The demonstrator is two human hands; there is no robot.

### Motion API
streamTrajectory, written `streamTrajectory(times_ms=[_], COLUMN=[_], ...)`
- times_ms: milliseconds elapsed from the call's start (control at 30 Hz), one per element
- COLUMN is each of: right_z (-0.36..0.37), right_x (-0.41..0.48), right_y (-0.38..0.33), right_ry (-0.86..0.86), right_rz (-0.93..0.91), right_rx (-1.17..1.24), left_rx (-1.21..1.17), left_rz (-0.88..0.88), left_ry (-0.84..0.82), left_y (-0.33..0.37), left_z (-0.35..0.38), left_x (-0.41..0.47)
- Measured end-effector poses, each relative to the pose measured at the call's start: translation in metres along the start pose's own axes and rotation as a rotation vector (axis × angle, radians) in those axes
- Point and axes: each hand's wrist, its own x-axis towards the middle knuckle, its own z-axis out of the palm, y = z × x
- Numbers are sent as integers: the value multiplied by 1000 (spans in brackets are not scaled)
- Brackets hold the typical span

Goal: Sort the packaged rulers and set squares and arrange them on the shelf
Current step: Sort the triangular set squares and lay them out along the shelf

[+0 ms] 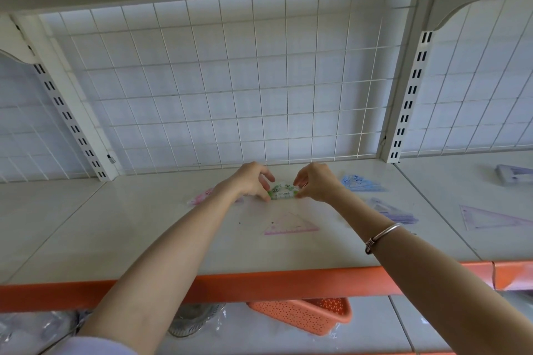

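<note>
Our forearms (pixel 173 253) are reaching over the orange front edge of the shelf (pixel 144 239); the left hand (pixel 248 181) and right hand (pixel 315 181) are each pinching one end of the green pack (pixel 284 192), holding it near the back edge, probably to square it there.

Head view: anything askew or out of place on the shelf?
Nothing damaged, but unsorted. The pink set square lies alone mid-shelf; the purple packet and blue packet sit at different angles; a second set square lies on the next panel to the right. The left hand and right hand pinch the green packet.
</note>
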Motion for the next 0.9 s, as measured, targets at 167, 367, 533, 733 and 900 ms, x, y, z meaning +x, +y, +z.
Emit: streamTrajectory(times_ms=[167,367,533,733,900], right_z=[-1,0,0,-3,-13], right_x=[0,-1,-1,-4,-18], right_y=[2,3,3,5,6], right_ry=[-10,1,15,26,8], right_rz=[21,27,12,-36,-95], right_rx=[16,25,17,-28,-18], left_rx=[-66,-81,-85,3,48], left_rz=[10,4,13,93,211], left_ry=[17,4,10,89,163], left_y=[-6,-11,-11,-10,-8], left_z=[-2,-2,-2,-2,0], left_x=[3,9,10,4,-14])
